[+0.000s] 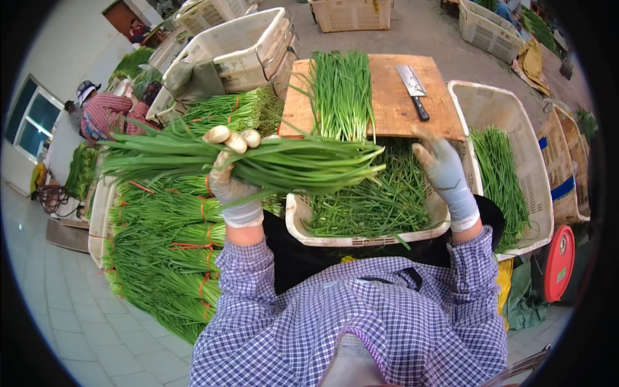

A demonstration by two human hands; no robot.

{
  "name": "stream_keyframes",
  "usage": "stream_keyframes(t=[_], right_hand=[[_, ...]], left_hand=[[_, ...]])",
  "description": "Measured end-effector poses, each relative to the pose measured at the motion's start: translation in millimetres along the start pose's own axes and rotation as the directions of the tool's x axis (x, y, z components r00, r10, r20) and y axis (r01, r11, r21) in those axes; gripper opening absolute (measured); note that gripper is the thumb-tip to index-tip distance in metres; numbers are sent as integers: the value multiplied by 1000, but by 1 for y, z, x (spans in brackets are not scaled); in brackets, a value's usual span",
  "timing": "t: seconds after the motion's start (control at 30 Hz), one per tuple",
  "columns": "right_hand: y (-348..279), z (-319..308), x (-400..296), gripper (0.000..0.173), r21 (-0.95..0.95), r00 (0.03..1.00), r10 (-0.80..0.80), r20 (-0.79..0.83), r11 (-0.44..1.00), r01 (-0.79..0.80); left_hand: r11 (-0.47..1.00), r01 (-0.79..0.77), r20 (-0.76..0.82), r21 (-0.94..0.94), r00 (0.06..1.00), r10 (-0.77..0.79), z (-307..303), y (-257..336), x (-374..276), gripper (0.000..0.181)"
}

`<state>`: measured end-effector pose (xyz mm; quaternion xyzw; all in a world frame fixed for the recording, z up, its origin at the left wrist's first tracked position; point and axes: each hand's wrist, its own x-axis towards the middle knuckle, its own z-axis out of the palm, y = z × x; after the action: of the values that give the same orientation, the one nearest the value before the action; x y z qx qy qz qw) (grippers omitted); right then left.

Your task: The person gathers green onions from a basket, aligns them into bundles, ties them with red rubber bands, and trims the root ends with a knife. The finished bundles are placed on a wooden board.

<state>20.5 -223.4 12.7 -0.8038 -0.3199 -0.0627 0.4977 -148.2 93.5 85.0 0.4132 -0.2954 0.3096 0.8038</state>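
Observation:
My gloved left hand [233, 169] grips a thick bunch of Chinese chives [300, 159], held crosswise with the pale stem ends to the right. Slightly blurred, my gloved right hand [437, 162] is raised with its fingers apart and holds nothing. It is over the right rim of a white plastic crate [367, 240] containing loose chive trimmings [372, 208]. A wooden board [387, 92] rests behind it, bearing a pile of chives [342, 92] with stems towards me. Right of that pile lies a cleaver [412, 92], its black handle pointing my way.
At left, another crate [96, 220] is heaped with chive bundles [164, 251] tied with orange bands. A crate [541, 203] at right holds loose chives [500, 179]. Stacked crates [242, 48] stand behind the board. A person [111, 113] in a checked top is at far left.

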Motion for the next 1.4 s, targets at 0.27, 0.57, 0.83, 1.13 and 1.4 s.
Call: stream_keyframes(t=[0.27,0.57,0.83,1.13,1.4], right_hand=[[-84,3,16,39,299,917,-42,397,951,-85],[-84,4,40,37,560,802,2,597,715,-418],[-52,54,24,27,139,956,-71,286,990,31],[47,70,14,18,-581,831,377,408,810,-82],[-41,39,31,28,40,995,22,93,999,-26]], left_hand=[[987,-23,-146,-162,989,-1,-2,-21,0,35],[982,188,-217,-18,958,-188,15,-21,3,38],[964,259,-341,-65,902,-266,9,-29,4,34],[989,103,-379,102,923,-57,-3,-19,16,26],[993,111,-288,31,953,-98,-19,-5,13,26]])
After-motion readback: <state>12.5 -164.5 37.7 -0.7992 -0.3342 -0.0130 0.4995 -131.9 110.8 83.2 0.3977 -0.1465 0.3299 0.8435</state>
